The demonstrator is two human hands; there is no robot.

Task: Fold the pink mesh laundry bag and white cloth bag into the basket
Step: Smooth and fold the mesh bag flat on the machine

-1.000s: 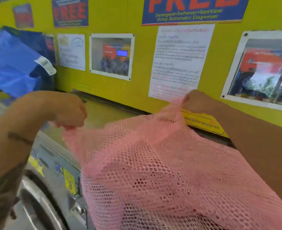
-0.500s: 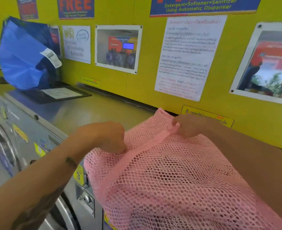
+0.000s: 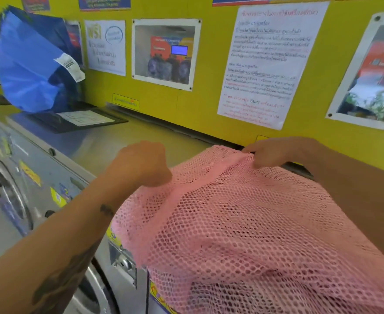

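The pink mesh laundry bag (image 3: 243, 223) lies spread over the top and front of a steel washing machine (image 3: 77, 152), hanging down past its front edge. My left hand (image 3: 141, 164) pinches the bag's upper edge at its left corner. My right hand (image 3: 270, 152) grips the same edge at the far corner, close to the wall. The band of solid pink fabric runs taut between both hands. No white cloth bag or basket shows in view.
A blue plastic bag (image 3: 28, 64) with a white label stands on the machine tops at the left, beside a black tray holding a paper sheet (image 3: 82, 118). The yellow wall (image 3: 204, 87) with posters runs right behind. Round washer doors (image 3: 10, 189) face out below left.
Both hands have come down with the bag's top edge, from held up in the air to laid on the machine top. The view has tilted downward.
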